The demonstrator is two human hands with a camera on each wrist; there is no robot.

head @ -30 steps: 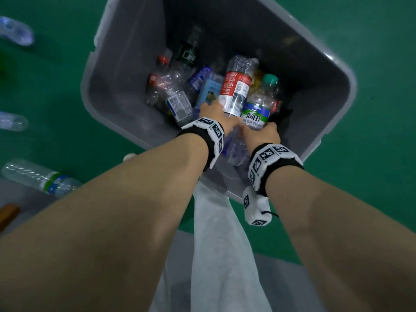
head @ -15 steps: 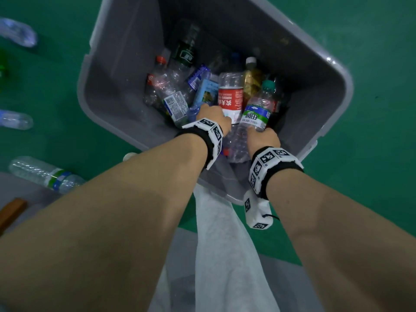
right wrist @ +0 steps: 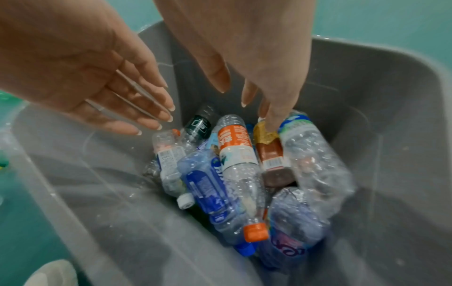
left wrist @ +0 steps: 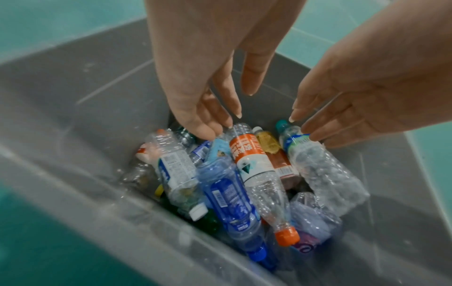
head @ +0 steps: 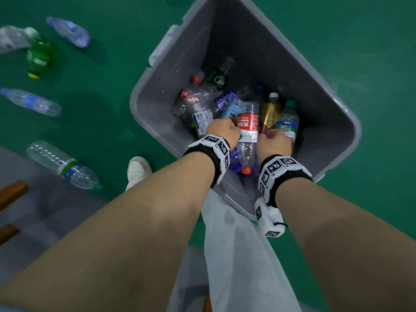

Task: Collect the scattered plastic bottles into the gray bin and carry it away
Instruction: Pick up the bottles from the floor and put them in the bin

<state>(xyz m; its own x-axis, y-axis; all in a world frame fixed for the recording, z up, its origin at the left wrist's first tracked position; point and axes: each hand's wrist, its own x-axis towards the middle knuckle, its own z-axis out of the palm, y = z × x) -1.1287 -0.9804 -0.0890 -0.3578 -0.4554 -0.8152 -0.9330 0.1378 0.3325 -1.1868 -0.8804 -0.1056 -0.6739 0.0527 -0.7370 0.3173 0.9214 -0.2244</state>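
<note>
1. A green floor (head: 94, 122) is seen from above, with a grey strip at the near left; a white shoe (head: 138, 171) stands at its edge.
2. Both forearms are stretched forward and down into the gray bin (head: 155, 122), each wrist banded with black-and-white coded markers.
3. The left hand (left wrist: 195, 77) is held with fingers straight and loosely spread, nothing gripped; its fingertips reach the top of the pile.
4. The right hand (right wrist: 252, 48) is likewise spread and holds nothing, one fingertip resting on the amber bottle (right wrist: 270, 152).
5. Inside the bin a pile of plastic bottles lies: a red-labelled bottle (left wrist: 252, 160) with Chinese characters too blurred to read and an orange cap, a blue-labelled bottle (left wrist: 229, 201), and a green-capped bottle (head: 288, 122) at the right.
6. Scattered on the floor at the left are a clear bottle (head: 63, 165) nearest, another clear one (head: 31, 102) farther, then a green bottle (head: 38, 55) and a bluish crushed bottle (head: 68, 31) farthest.
</note>
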